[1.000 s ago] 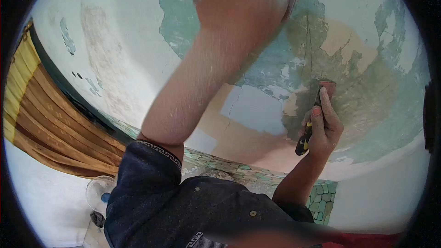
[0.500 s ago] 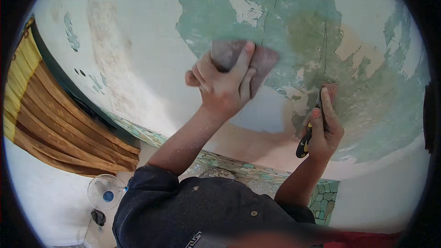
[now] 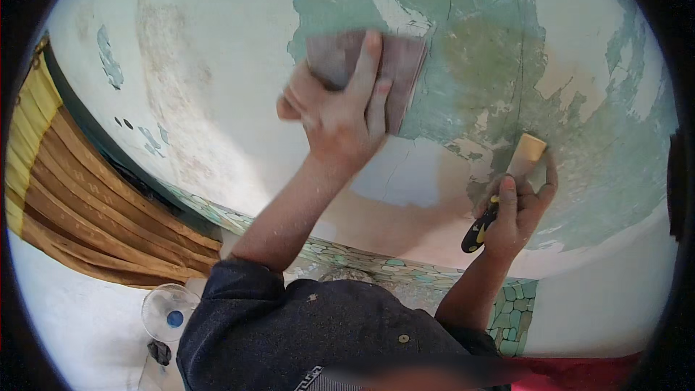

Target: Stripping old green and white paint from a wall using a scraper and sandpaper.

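Observation:
My left hand [image 3: 339, 119] grips a wide, flat rectangular scraper plate [image 3: 402, 65], grey-brown and dusty, with fingers spread over its face. It lies against or very close to the wall [image 3: 232, 65], over the left part of a green patch [image 3: 481, 36] where the white coat is gone. In my right hand [image 3: 515, 210] is a putty knife [image 3: 528, 153] with a black and yellow handle. Its blade points up the wall and catches the light, and a finger reaches along its side. I cannot tell whether that blade touches the wall.
A brown and yellow curtain [image 3: 108, 210] hangs at the left. Stone-patterned green tiling [image 3: 515, 311] runs along the wall's foot. At lower left stand a clear round container [image 3: 168, 300] with a blue spot and a small black object [image 3: 159, 352]. Red cloth [image 3: 579, 374] shows at lower right.
My left hand and its scraper plate have moved up and left across the wall. The putty knife has turned, so its blade now faces me more and leans to the right.

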Tool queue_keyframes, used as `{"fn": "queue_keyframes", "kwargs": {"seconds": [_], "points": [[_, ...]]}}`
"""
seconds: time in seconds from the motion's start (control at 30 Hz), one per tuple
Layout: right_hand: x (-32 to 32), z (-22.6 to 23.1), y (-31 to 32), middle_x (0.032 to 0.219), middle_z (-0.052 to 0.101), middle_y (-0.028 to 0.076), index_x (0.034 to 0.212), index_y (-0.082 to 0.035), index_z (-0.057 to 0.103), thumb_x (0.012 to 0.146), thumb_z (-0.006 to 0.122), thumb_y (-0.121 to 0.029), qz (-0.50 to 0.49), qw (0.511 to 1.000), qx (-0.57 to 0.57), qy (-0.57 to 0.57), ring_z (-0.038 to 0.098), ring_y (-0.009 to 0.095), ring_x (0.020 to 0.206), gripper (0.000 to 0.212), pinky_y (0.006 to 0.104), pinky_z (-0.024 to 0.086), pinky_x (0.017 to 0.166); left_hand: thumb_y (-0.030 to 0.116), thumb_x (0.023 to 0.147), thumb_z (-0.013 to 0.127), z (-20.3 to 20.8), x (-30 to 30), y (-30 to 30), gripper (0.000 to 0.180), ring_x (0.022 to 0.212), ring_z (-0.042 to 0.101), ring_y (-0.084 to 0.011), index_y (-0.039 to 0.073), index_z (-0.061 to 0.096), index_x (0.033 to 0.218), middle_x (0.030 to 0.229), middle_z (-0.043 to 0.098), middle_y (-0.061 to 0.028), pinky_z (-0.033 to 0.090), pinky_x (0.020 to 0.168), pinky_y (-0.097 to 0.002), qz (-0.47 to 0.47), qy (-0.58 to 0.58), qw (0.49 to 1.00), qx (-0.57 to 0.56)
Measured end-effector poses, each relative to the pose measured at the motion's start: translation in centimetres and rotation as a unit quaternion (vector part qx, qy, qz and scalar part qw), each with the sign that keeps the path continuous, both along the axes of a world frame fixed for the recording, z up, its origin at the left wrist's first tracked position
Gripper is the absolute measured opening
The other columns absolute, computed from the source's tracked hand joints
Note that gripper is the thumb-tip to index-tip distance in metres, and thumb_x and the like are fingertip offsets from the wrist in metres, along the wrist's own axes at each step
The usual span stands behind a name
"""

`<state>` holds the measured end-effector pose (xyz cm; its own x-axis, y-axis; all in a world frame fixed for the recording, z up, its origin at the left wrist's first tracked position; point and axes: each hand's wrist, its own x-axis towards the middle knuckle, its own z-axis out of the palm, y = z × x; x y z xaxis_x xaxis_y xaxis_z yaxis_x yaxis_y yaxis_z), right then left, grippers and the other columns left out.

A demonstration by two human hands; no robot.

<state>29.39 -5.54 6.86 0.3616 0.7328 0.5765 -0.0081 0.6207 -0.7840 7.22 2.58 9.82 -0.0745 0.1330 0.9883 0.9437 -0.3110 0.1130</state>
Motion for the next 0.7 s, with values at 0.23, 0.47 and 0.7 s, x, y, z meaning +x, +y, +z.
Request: {"fn": "queue_keyframes", "kwargs": {"seconds": [0.23, 0.47, 0.7], "points": [[-1.3, 0.1, -0.1, 0.087, 0.059, 0.012, 0.132, 0.0, 0.036, 0.092, 0.05, -0.001, -0.06, 0.996, 0.07, 0.015, 0.054, 0.015, 0.062, 0.043, 0.0268, 0.047, 0.053, 0.03, 0.081, 0.072, -4.5, -0.7, -0.1, 0.048, 0.106, 0.035, -0.0358, 0.021, 0.066, 0.128, 0.116, 0.044, -0.0247, 0.023, 0.092, -0.0459, -0.029, -0.032, 0.999, -0.031], [-2.7, -0.9, 0.6, 0.084, 0.06, 0.009, 0.134, 0.002, 0.05, 0.094, 0.055, 0.0, -0.174, 0.978, 0.031, -0.106, 0.054, 0.014, 0.068, 0.04, 0.0263, 0.047, 0.063, 0.026, 0.079, 0.074, -5.2, -0.9, 1.1, 0.047, 0.103, 0.038, -0.0358, 0.017, 0.068, 0.125, 0.115, 0.046, -0.0256, 0.025, 0.09, -0.0457, -0.068, -0.047, 0.996, 0.039], [-2.9, -0.9, -0.2, 0.091, 0.063, 0.014, 0.143, -0.001, 0.045, 0.087, 0.059, 0.003, -0.206, 0.941, 0.003, -0.268, 0.055, 0.023, 0.073, 0.058, 0.031, 0.048, 0.068, 0.027, 0.081, 0.073, -6.8, -0.9, 1.4, 0.043, 0.1, 0.037, -0.0343, 0.017, 0.07, 0.122, 0.113, 0.045, -0.0237, 0.026, 0.087, -0.0436, -0.089, -0.014, 0.994, 0.061]]}}
